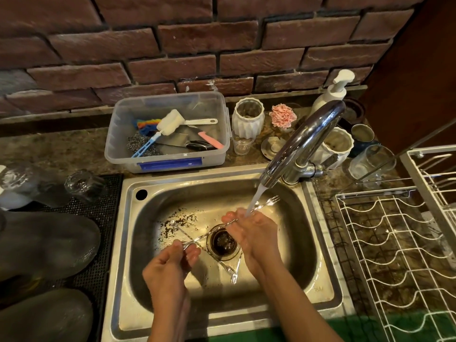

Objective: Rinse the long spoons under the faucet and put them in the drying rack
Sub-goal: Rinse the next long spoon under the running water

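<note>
In the near steel sink (318, 280), two more long spoons (233, 269) lie beside the drain. The left hand (170, 265) pinches one end of a long spoon (212, 229), and the right hand (256, 233) grips its middle under the faucet (306, 141) stream. The wire drying rack (394, 243) stands right. Farther back, a clear plastic tub (170, 159) holds brushes, scourers and knives.
</note>
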Tool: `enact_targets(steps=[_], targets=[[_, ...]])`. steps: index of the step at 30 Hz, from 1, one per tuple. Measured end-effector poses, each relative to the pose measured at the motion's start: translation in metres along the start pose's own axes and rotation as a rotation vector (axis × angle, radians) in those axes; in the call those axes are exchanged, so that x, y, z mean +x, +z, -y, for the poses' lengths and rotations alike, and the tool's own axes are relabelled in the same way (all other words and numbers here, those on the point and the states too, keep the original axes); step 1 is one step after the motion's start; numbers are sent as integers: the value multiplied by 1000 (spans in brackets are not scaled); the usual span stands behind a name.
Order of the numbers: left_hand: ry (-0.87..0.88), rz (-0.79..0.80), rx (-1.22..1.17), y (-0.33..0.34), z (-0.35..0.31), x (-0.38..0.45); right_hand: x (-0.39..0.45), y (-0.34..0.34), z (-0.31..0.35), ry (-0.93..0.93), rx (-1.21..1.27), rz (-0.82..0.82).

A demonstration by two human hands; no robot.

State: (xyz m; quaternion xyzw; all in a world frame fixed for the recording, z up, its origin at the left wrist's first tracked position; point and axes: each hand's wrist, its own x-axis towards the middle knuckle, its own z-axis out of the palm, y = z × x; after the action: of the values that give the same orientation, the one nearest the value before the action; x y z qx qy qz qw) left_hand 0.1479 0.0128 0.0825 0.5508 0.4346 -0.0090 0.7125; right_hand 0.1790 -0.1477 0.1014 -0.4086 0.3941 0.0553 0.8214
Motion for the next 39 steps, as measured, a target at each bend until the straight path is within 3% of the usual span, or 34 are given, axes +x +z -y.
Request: enact_targets(steps=[5,11,16,18,29,34,37,39], targets=[[24,1,-37,-23,-18,6,16,-12,14,-122,-75,-168],[41,-54,-82,-35,-23,-5,13,-10,-4,-315,-315,-109],[32,-86,-107,-49,-24,-3,13,-10,-9,-447,-795,-166],[22,-97,-109,-53,-23,-1,13,-13,-8,-464,-866,-136],[29,-47,-131,-42,-20,2,15,-31,3,-439,-692,-30],[45,39,-163,-32,-10,4,12,-29,3,-68,-61,38],[63,129,-126,-22,-3,4,6,-25,-4,70,56,84],[106,196,-61,-16,1,4,4,-27,-5,62,43,88]])
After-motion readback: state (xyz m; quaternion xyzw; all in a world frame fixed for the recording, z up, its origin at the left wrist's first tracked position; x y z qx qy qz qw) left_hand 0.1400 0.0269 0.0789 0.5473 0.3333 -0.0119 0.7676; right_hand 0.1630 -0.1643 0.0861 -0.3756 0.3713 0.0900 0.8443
